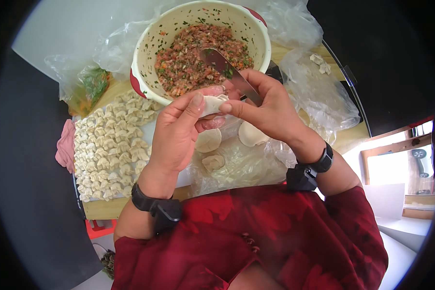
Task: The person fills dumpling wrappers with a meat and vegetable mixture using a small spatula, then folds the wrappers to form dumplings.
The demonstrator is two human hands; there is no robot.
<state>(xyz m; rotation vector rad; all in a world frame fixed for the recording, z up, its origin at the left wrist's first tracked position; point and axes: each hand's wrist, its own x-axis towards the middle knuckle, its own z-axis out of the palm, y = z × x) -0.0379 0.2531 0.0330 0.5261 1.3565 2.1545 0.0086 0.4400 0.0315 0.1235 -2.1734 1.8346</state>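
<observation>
A folded dumpling (211, 105) is pinched between my hands, just in front of the bowl. My left hand (179, 121) grips its left side with thumb and fingers. At the dumpling's right end presses the thumb of my right hand (263, 108), which also keeps hold of a flat metal spatula (232, 75). The blade points up and left over the meat filling (193, 53) in the large white bowl (147, 48). Round dough wrappers (251, 134) lie on plastic below my hands, with a small piece of dough (213, 163) nearby.
Rows of finished dumplings (111, 150) cover a board at the left. Behind them sits a plastic bag with greens (92, 84), and a pink cloth (65, 146) hangs at the table's left edge. Clear plastic bags (319, 89) lie at the right of the bowl.
</observation>
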